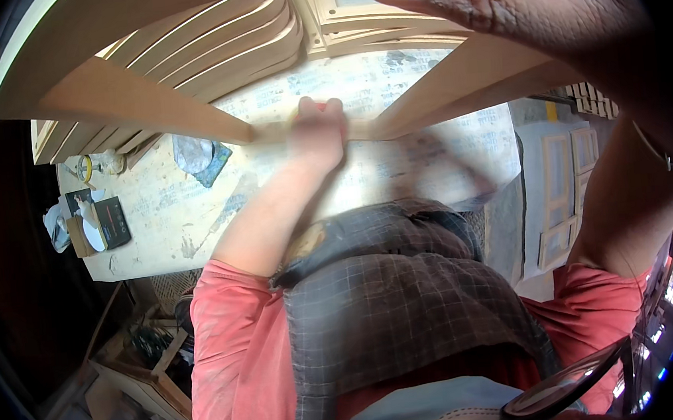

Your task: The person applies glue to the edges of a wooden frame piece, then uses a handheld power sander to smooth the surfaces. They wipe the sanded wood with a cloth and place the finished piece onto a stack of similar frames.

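Observation:
A pale wooden frame (143, 103) stands tilted up toward me, its near edge curving across the top of the view. My right hand (510, 3) grips that upper edge at the right, thumb lying along the wood and the other fingers mostly hidden. Down at the frame's far crossbar (363, 129) is my left hand (318, 135), closed and smeared by motion. A bit of red shows between its fingers, too blurred to name. The lower parts of the frame rest at or just above the paper-covered table (171, 244).
Several curved wooden pieces (234, 47) are stacked at the table's back. To the left lie a crumpled cloth (193, 157), a yellow tape roll (86, 169) and a dark box (113, 221). More wooden frames (556, 183) lean or lie at the right. A wooden crate (147, 378) stands lower left.

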Demonstrator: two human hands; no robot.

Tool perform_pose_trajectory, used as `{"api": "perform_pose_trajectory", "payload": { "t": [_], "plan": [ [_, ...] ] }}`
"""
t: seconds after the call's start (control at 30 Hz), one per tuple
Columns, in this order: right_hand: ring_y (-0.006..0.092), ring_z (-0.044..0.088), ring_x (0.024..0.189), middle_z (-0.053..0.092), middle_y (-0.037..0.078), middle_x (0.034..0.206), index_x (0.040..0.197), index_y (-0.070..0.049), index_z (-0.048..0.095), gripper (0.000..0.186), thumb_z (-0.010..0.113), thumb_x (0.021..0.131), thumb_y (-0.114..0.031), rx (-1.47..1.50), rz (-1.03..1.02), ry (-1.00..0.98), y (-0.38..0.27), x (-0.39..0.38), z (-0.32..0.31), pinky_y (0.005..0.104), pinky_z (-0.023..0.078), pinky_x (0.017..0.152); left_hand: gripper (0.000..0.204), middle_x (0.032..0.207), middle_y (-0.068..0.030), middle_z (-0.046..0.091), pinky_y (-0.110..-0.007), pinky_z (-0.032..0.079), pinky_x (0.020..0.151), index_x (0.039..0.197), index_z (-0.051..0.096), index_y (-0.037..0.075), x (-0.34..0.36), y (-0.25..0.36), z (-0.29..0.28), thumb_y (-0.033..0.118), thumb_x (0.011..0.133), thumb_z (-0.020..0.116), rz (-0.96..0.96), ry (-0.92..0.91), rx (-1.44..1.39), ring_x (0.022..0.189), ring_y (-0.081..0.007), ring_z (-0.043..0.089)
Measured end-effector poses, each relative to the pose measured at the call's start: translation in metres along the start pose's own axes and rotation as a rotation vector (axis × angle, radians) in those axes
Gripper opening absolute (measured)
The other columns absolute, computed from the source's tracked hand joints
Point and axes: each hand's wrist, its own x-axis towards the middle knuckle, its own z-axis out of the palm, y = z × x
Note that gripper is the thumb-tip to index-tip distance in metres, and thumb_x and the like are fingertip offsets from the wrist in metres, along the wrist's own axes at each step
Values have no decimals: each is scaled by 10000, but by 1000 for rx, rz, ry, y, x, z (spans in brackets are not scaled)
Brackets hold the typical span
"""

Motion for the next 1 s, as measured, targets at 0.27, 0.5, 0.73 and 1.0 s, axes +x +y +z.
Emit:
{"api": "perform_pose_trajectory", "payload": {
  "t": [0.27, 0.5, 0.73, 1.0],
  "plan": [
    [256, 647, 1007, 662, 167, 1120, 1250, -1, 595, 481, 730, 848, -231, -9, -4, -4, -3, 4, -1, 348, 501, 876, 189, 1041, -227, 525, -440, 526, 760, 982, 570, 94, 14, 14, 22, 103, 802, 625, -4, 35, -93, 910, -376, 595],
    [256, 644, 1012, 659, 167, 1126, 1256, -4, 591, 491, 731, 846, -234, 2, -9, 10, -3, 8, -1, 349, 499, 881, 276, 1115, -230, 502, -434, 530, 812, 1067, 551, 98, 12, 16, 18, 109, 804, 636, -70, -132, -100, 976, -381, 594],
    [257, 641, 1018, 656, 166, 1132, 1262, -7, 587, 501, 733, 843, -238, 5, -6, 7, -3, 7, 0, 350, 497, 885, 231, 1135, -202, 525, -404, 519, 848, 1061, 574, 82, -4, 28, 2, 110, 836, 621, -57, -191, -36, 1026, -357, 593],
    [258, 638, 1023, 652, 166, 1139, 1270, -10, 583, 512, 735, 840, -242, 12, -9, -3, -6, 7, 3, 351, 495, 890, 185, 1072, -241, 540, -442, 528, 808, 1022, 580, 64, 6, -10, -2, 157, 862, 583, -6, -17, 71, 915, -388, 605]
  ]
}}
